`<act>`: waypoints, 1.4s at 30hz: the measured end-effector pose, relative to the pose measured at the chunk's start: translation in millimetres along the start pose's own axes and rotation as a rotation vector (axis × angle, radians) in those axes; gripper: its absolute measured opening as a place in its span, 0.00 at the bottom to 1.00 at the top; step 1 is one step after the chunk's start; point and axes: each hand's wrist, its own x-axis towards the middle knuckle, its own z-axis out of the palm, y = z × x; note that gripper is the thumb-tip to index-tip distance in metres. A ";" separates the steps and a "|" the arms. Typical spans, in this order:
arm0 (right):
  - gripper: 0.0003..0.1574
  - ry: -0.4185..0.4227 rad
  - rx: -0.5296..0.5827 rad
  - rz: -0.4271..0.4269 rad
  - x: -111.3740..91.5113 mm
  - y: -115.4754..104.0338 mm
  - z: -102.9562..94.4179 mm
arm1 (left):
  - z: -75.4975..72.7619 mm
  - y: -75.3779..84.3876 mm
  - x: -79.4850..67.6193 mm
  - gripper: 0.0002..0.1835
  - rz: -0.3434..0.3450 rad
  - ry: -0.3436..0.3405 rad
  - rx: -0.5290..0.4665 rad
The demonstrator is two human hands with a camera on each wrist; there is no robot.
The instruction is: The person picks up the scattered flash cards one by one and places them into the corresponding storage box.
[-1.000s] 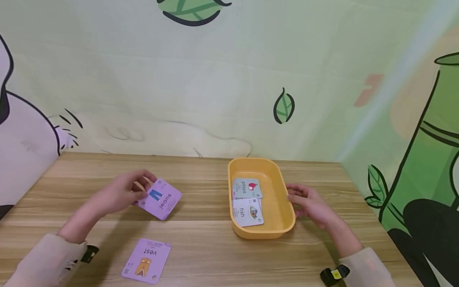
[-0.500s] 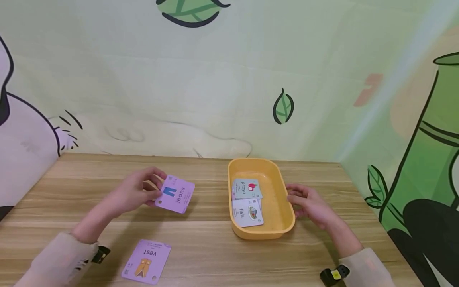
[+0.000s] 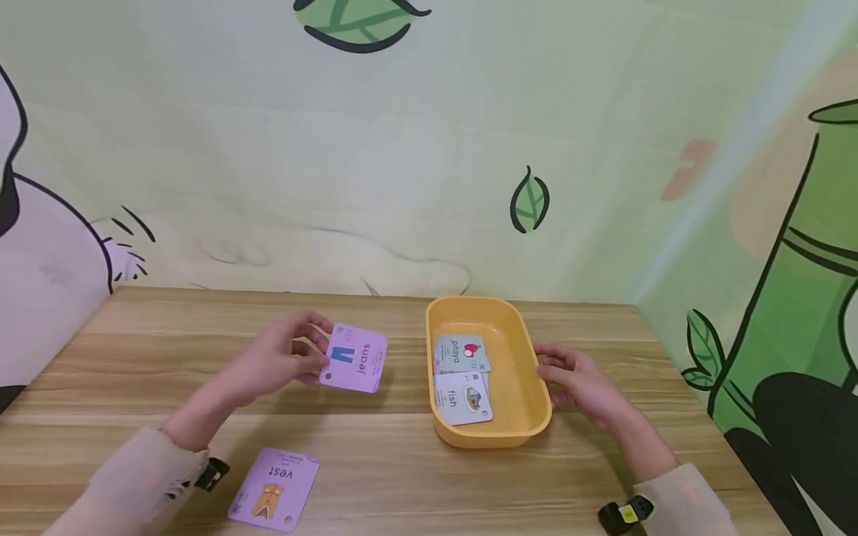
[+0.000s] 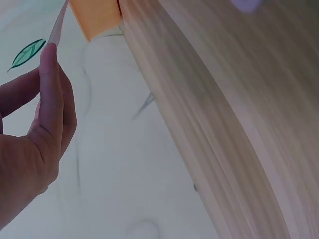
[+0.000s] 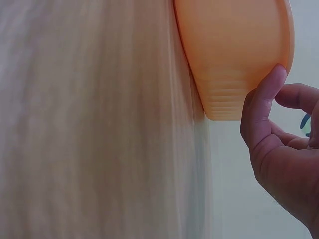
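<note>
My left hand pinches a purple flash card marked "jeans" by its left edge, held above the table left of the yellow tray. In the left wrist view the card appears almost edge-on at the thumb tip. My right hand touches the outside of the tray's right wall with relaxed fingers; the right wrist view shows the thumb against the tray close to its rim. Inside the tray, along its left side, lie a "pitaya" card and a "fish" card, overlapping other cards mostly hidden below.
A purple "vest" card lies upside down to the viewer on the wooden table, near the front left. Behind the table hangs a printed backdrop with leaves and cartoon figures.
My left hand has carried the jeans card rightward toward the tray, and the card has turned more level. My right hand and the tray stay in place.
</note>
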 end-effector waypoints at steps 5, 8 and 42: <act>0.35 -0.011 0.008 -0.017 -0.5 0.5 0.0 | 11.9 1.6 6.5 0.23 0.002 -0.003 -0.038; 0.36 -0.015 0.012 -0.022 -0.3 1.0 0.0 | 19.8 3.5 12.0 0.23 -0.006 0.009 -0.072; 0.36 -0.007 0.015 -0.016 -1.1 -0.3 0.6 | 89.8 19.6 65.8 0.24 -0.148 0.024 -0.268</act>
